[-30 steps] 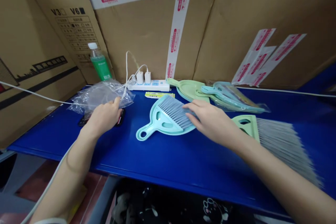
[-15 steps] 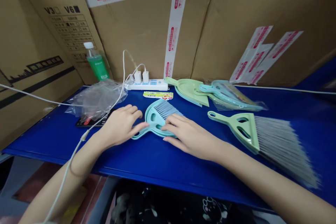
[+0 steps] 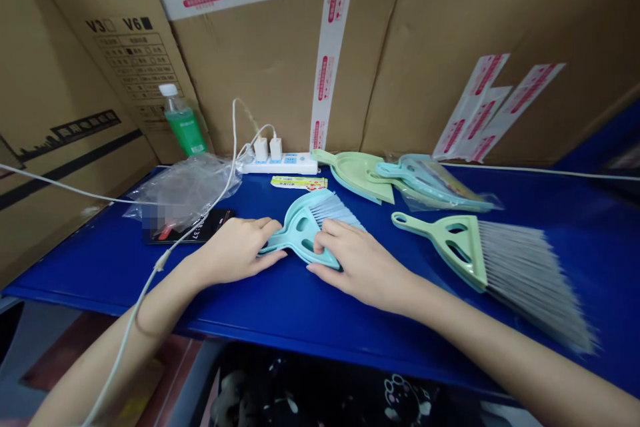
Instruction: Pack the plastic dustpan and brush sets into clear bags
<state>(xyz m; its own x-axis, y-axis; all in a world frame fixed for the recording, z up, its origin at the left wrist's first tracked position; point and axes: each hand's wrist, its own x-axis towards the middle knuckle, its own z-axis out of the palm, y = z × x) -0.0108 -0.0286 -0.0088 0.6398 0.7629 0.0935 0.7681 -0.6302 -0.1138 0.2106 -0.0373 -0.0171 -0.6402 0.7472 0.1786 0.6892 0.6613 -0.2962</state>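
A light-blue hand brush lies nested on a matching dustpan on the blue tabletop, its bristles pointing to the far right. My left hand is closed round the handle end, thumb on the near side and fingers on the far side. At the brush's right edge, my right hand grips with curled fingers above and the thumb low on the near side. It hides part of the bristles. To the right lies a green brush with long grey bristles, touched by neither hand.
Behind lie a green dustpan and a bagged blue set. A white power strip, a yellow packet, a green bottle, plastic film and a black phone are nearby. A white cable crosses my left arm.
My left hand has moved right and closed on the handle. The blue brush and dustpan have turned slightly and shifted right. My right fingers have curled more tightly at the edge.
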